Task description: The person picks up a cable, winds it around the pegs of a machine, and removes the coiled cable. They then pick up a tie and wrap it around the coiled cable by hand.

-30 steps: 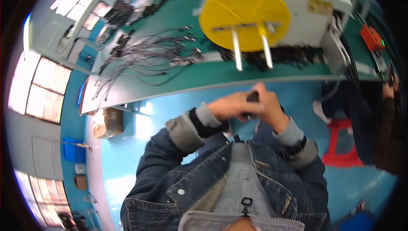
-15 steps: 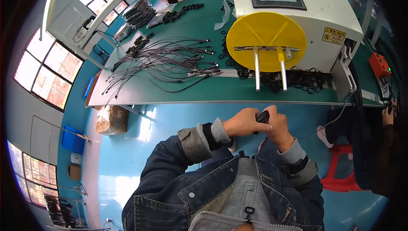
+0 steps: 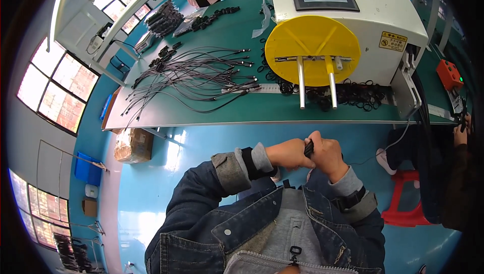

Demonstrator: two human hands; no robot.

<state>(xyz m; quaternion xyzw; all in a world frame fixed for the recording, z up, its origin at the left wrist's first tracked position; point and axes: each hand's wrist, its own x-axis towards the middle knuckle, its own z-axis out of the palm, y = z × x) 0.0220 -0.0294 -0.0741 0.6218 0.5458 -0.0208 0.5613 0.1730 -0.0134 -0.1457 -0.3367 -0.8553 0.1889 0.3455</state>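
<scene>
Finding, with twelve o'clock pointing away from the wearer: a dark bundle lies between the two hands, in front of the near edge of the bench and apart from it. Only a short stretch shows. That stretch appears to run from about one o'clock to seven, tilted a little off straight ahead; both ends are hidden, so its full length and true axis cannot be confirmed.

Left hand: at nine o'clock of the bundle, its fingers closed on it, thumb on the wearer's side. Right hand: between three and four o'clock of the bundle, its fingers likewise curled about it, the upper ones rising toward twelve. Neither hand is nearer; both are in contact with it and appear to meet around it. Finer placement of individual fingers cannot be told.

Surroundings: at twelve o'clock from the bundle, well apart, two metal pegs project from a yellow disc. The disc is mounted on a white machine, which stands toward one o'clock. Black rings are heaped below the disc, also toward one. Loose grey cables are spread on the bench at ten o'clock.
</scene>
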